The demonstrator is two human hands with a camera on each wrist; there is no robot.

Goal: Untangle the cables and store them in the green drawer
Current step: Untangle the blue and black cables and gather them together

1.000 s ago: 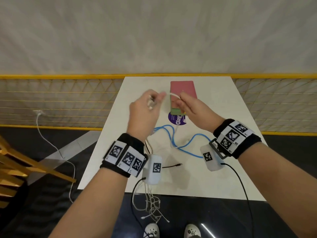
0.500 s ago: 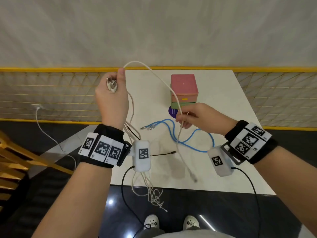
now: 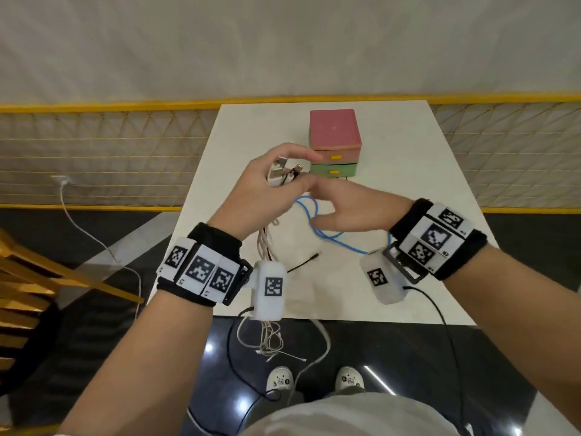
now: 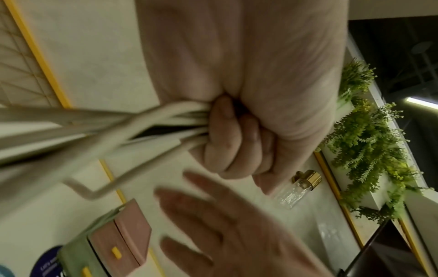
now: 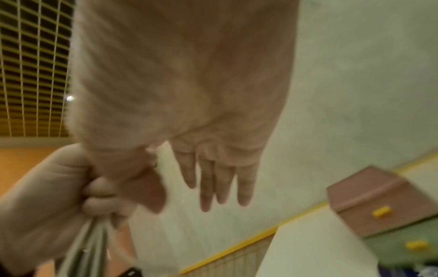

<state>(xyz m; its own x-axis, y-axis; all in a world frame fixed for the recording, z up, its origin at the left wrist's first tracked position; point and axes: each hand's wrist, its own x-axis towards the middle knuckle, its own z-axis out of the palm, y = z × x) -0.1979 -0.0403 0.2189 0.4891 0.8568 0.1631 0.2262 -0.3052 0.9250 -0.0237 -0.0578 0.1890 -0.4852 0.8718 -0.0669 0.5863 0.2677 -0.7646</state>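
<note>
A white square table (image 3: 393, 190) stands against a pale wall edged by yellow mesh fencing (image 3: 94, 158), with dark glossy floor on the near side. At the far middle of the table we see a small two-tier drawer box, its pink upper drawer (image 3: 334, 136) stacked on the green lower drawer (image 3: 334, 170), both pushed in and each with a yellow pull. Our left hand (image 3: 270, 190) is clenched around a bundle of white cables (image 4: 99, 129), whose metal plugs (image 3: 284, 173) stick up out of the fist while the loose ends hang past the near table edge toward the floor. Our right hand (image 3: 345, 209) is released, fingers straight and holding nothing, just beside the left hand. A thin blue cable (image 3: 317, 221) lies looped on the table beneath the right hand, and a thin black cable (image 3: 303, 264) rests nearer us.
</note>
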